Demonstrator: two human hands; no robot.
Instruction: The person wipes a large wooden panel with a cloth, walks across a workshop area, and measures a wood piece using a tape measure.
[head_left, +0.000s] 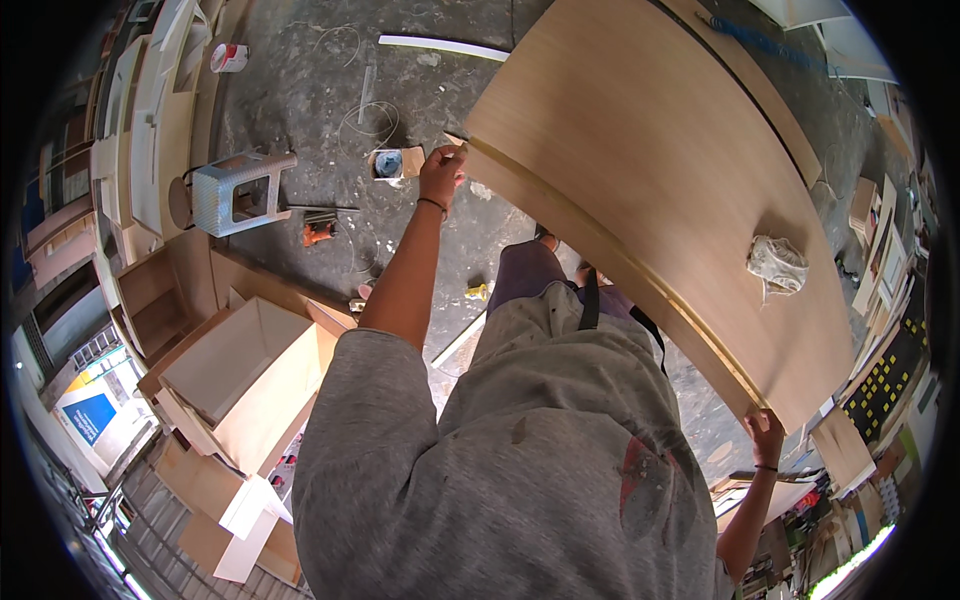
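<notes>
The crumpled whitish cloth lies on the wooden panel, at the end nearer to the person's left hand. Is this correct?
Not quite. The head view shows the crumpled whitish cloth at the end nearer to the person's right hand, not the left hand. It does lie on the wooden panel.

Single head view, wide fisheye, facing steeply down from wearer's head. Grey shirt [560, 450] nearest, lower middle; wooden panel [650, 170] farther, upper right; floor [300, 105] below, upper left.
</notes>
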